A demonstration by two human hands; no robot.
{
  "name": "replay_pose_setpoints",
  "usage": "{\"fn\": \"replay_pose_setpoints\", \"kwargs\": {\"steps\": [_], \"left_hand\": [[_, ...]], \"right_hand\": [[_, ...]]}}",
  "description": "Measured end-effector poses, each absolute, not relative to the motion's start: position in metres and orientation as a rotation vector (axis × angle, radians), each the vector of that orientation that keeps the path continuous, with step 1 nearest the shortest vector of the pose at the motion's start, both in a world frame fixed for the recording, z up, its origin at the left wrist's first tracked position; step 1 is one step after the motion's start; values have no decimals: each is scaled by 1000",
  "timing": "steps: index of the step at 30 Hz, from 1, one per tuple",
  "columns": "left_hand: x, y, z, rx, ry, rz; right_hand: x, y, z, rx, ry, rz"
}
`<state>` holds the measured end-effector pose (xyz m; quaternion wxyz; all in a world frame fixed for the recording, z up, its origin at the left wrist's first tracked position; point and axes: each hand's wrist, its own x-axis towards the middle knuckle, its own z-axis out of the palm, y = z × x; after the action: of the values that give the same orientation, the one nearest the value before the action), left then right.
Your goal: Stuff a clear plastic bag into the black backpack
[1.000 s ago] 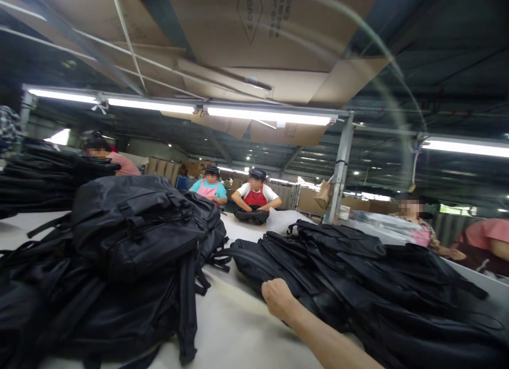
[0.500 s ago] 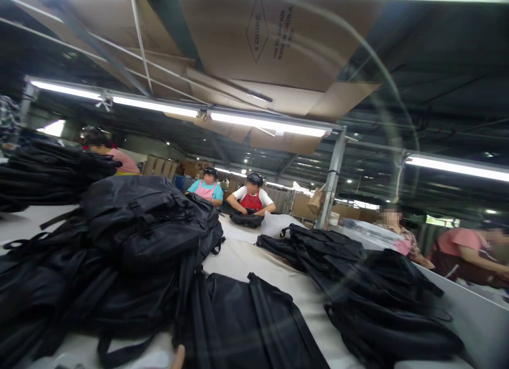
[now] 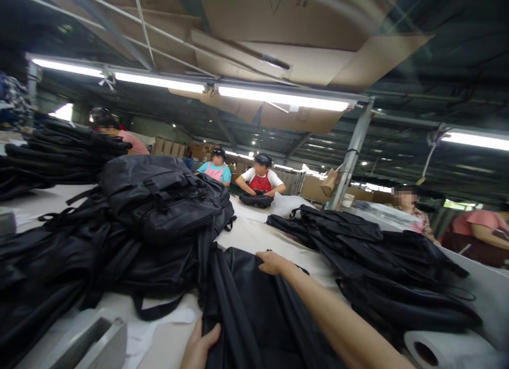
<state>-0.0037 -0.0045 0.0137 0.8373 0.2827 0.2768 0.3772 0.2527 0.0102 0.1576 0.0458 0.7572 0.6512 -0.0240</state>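
Note:
A flat black backpack (image 3: 254, 310) lies on the pale table (image 3: 254, 232) right in front of me. My right hand (image 3: 272, 263) rests on its far top edge with the fingers curled over the fabric. At the bottom of the view my left hand (image 3: 201, 348) grips the bag's near left edge, thumb on top. A heap of stuffed black backpacks (image 3: 159, 204) stands to the left of the bag. Another pile of flat black bags (image 3: 382, 263) lies to its right.
A grey metal box (image 3: 93, 340) sits at the near left and a white roll (image 3: 437, 350) at the near right. Stacked black bags (image 3: 59, 151) fill the far left. Several people work at the table's far end (image 3: 260, 181) and right side (image 3: 409, 207). A steel post (image 3: 352, 154) rises behind.
A flat bag was pulled from the right pile to the middle of the table in front of me. My right hand now rests on its far edge and my left hand holds its near edge.

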Motion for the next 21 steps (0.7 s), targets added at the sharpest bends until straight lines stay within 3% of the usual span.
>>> {"fn": "replay_pose_setpoints", "kwargs": {"steps": [6, 11, 15, 21], "left_hand": [[-4, -10, 32, 576, 652, 762], [-4, -21, 48, 612, 707, 711], [-4, -29, 56, 637, 739, 690], [-4, -21, 43, 669, 759, 731]], "right_hand": [[266, 51, 128, 2293, 1974, -267], [274, 33, 123, 2272, 1997, -375], [274, -35, 128, 2328, 1957, -377], [266, -195, 118, 2722, 1612, -91]]}}
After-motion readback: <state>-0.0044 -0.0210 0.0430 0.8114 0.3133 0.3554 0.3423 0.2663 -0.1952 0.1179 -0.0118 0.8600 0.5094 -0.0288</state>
